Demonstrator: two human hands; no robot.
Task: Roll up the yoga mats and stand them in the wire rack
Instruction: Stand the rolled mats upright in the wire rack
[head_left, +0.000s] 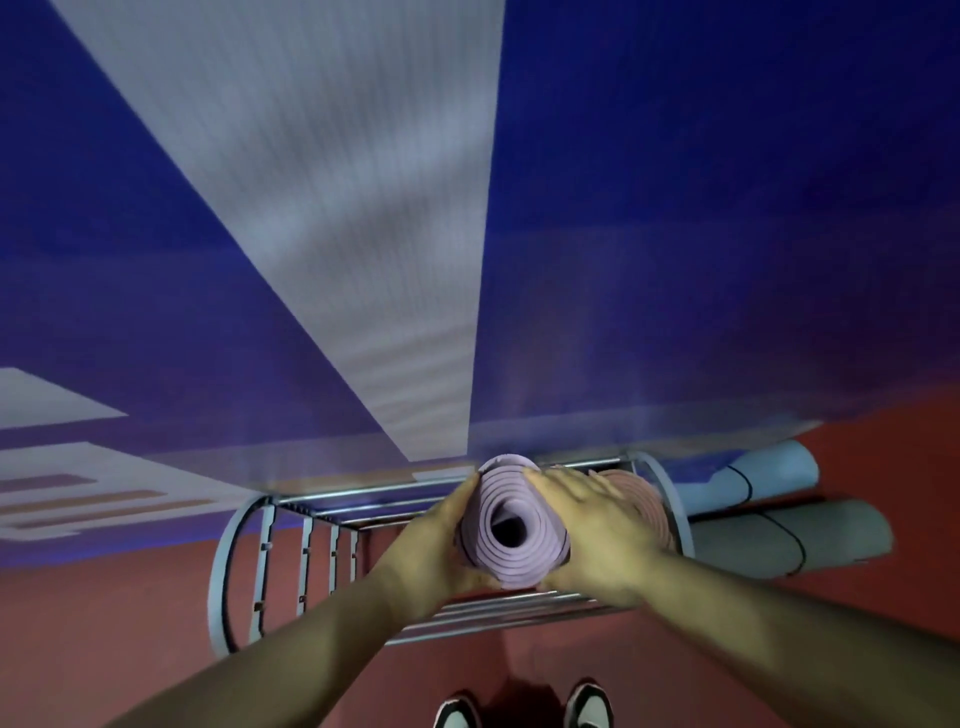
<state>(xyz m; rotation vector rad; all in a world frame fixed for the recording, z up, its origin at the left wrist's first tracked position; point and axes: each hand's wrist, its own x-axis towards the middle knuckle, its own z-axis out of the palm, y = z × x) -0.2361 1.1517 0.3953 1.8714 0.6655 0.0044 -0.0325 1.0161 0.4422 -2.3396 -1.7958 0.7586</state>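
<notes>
Lilac mat (493, 499) between both grips (431, 540) (587, 519)

A blue wall (727, 208) with a grey band (337, 208) meets red floor (104, 623).

Rolled lilac foam mat (497, 496) upright in grey wire rack (268, 564), between our left hand (436, 543) and right hand (589, 525); rolled pink mat (647, 501) just right, inside rack

One head-worn view, pitched steeply down.
Lens looks forward and down along my forearms: shoes (589, 709) at the bottom edge, red floor (104, 623) around them, blue-and-grey wall (727, 208) filling the top. Left hand (436, 540) and right hand (587, 525) sit close at mid-frame, gripping the rolled mat (511, 530), seen end-on, over the wire rack (219, 569). Wide angle; edges bend.
</notes>
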